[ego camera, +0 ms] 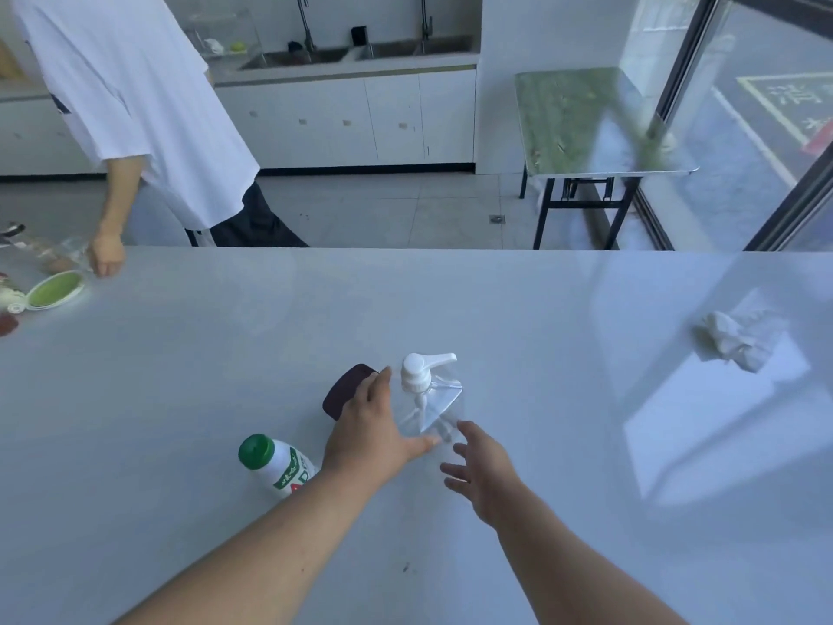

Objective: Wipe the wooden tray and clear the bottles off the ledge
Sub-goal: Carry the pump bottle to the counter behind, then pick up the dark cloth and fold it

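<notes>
A clear pump bottle (432,399) with a white pump head stands upright on the grey counter (541,512). My left hand (374,426) is against its left side, fingers spread, thumb under its base area. My right hand (482,466) hovers just to its lower right, fingers apart and holding nothing. A dark maroon flat object (345,390) lies partly behind my left hand. A white bottle with a green cap (275,462) lies tilted beside my left forearm. No wooden tray is in view.
A crumpled white tissue (734,338) lies at the right of the counter. At the far left are a green-lidded container (54,290) and small items, where another person in a white shirt (135,106) rests a hand. Beyond are sinks and a folding table (586,124).
</notes>
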Available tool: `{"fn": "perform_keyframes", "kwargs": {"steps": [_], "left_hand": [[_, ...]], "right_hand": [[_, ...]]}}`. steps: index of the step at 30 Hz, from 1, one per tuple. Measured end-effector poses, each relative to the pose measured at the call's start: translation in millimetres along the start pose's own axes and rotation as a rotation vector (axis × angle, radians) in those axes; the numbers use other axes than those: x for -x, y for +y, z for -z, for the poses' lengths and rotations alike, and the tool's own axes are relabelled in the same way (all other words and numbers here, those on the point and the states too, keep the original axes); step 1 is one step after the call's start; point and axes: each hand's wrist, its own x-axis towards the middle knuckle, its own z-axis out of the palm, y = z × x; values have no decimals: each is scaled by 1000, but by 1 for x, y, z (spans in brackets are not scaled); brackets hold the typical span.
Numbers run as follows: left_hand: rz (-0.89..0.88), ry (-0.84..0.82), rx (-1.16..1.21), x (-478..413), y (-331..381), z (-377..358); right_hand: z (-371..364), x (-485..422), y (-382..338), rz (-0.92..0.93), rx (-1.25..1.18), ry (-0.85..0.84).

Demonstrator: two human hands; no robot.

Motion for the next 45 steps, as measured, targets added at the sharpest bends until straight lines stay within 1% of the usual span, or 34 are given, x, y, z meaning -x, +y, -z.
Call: {"fn": "perform_keyframes", "kwargs": {"steps": [2, 5, 8, 12, 17, 22, 26, 30, 34, 39, 45], "left_hand": [[-8, 25, -12, 8, 0, 7], [-58, 81, -55, 29, -2, 20], [-74, 76, -88, 54, -4, 30], [-165, -39, -84, 97, -3, 32], [-400, -247, -102, 171, 12, 19], [-634, -367, -150, 249, 49, -2], [-818, -450, -194, 320, 93, -32], [-966, -554, -198, 396, 134, -72], [-1099, -663, -237, 476, 166, -117], [-1196, -761, -347, 569, 195, -176], [-1194, -813, -428, 665, 220, -245]], "right_hand": [[5, 9, -2, 83, 162, 47], [19, 39, -2, 289, 484, 189], [38, 80, 6, 436, 747, 318], [66, 149, 38, 511, 1002, 511], [102, 246, 110, 495, 1100, 739], [152, 340, 185, 399, 1088, 912], [203, 416, 252, 283, 1029, 1051], [254, 481, 326, 156, 910, 1159], [298, 535, 405, 49, 772, 1233], [346, 585, 501, -83, 615, 1270], [408, 619, 592, -177, 429, 1230]]}}
